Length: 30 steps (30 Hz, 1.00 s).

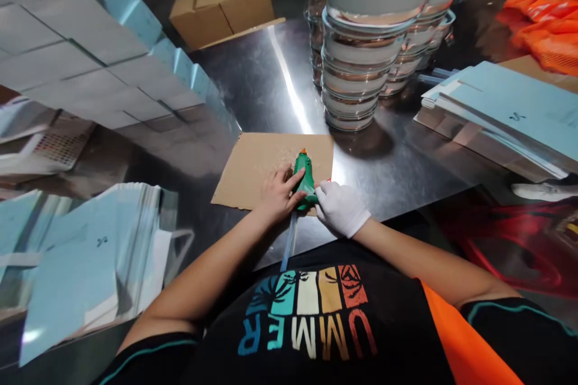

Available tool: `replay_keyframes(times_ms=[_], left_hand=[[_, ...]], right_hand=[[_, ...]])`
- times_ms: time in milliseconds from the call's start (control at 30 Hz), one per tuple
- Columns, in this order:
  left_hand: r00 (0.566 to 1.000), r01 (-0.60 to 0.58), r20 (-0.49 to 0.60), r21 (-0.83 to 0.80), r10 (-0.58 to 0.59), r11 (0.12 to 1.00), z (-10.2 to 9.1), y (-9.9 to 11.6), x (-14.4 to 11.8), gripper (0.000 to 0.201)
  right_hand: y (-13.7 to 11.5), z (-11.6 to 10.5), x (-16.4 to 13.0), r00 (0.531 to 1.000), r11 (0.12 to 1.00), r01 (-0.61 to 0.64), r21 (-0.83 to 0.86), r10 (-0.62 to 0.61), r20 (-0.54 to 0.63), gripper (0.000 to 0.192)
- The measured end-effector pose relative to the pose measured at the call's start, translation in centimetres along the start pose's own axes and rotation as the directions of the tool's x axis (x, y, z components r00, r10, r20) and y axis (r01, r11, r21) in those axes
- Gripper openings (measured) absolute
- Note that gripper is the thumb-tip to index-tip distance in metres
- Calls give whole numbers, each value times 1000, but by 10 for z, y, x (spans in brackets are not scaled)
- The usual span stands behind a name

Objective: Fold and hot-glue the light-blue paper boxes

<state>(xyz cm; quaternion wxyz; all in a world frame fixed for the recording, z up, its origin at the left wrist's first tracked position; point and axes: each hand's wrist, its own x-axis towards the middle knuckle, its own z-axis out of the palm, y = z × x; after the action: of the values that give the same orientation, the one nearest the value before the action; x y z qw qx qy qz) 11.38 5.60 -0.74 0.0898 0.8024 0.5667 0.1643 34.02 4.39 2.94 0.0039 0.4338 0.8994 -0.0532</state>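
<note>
A green hot glue gun [304, 179] with an orange tip lies over a piece of cardboard [235, 177], its nozzle pointing away from me. A long translucent glue stick [288, 243] runs out of its back end toward my body. My left hand [280, 192], bare, has its thumb and fingers closed on the gun's left side. In a white glove, my right hand [341, 207] is closed at the gun's handle on the right; its fingertips are partly hidden. Strands of dried glue [282, 159] show on the cardboard by the nozzle.
Stacked glass bowls [356, 72] stand on the shiny metal table [253, 72] beyond my hands. Flat light-blue cartons [510, 108] lie at the right, near orange mesh [546, 30]. Stacked boxes [81, 42] rise at the left, above bundled blue cartons [90, 252]. Brown boxes [223, 9] sit behind.
</note>
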Motion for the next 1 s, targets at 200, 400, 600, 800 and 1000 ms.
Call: replay_keyframes(times_ms=[200,400,600,800,1000], left_hand=[[990,101,73,213,-119,972,-11,22,26,69],[981,186,33,114,-191,976,-3,10,43,76],[997,73,-13,-7,-73,997,4,1,10,67],[987,98,104,233,-125,968,-12,23,21,66],[973,128,151,280,-175,951,-13,26,44,72]], right_hand=[[1,2,2,1000,1000,0,7,0,3,38],[0,-1,1,1000,1000,0,-3,0,2,38],[-1,0,1,1000,1000,-1,-8,1,-2,40],[1,1,2,1000,1000,-2,1,2,-11,36],[1,2,1,999,1000,-14,-9,13,-41,33]])
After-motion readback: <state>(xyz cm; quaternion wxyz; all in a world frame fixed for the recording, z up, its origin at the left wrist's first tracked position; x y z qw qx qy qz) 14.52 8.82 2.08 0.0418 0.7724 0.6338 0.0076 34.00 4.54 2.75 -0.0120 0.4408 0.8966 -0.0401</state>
